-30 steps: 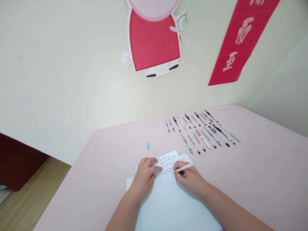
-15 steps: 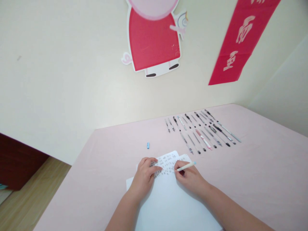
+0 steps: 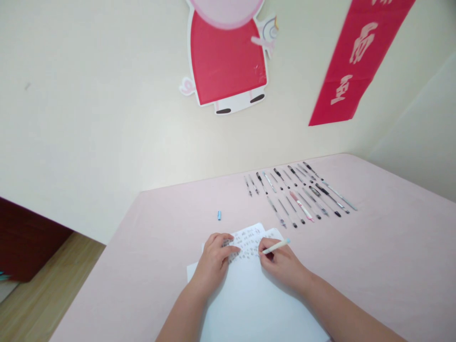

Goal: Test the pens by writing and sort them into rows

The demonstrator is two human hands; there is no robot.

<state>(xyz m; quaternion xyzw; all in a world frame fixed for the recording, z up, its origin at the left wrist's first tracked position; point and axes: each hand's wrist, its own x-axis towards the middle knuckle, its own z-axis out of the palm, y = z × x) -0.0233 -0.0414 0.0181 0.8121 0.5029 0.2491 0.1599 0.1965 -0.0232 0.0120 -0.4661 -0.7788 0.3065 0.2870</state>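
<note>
The single view comes from a camera worn on the person's head, facing forward and down across the bench (image 3: 392,256). It looks from above and behind the left hand (image 3: 215,256) and right hand (image 3: 283,263), so the forearms (image 3: 185,308) enter at the bottom edge. The paper (image 3: 263,304) is close, cut off at the bottom; the pens (image 3: 301,207) lie farther away. The wall (image 3: 107,95) fills the upper part, and some floor (image 3: 53,280) shows at lower left.
</note>
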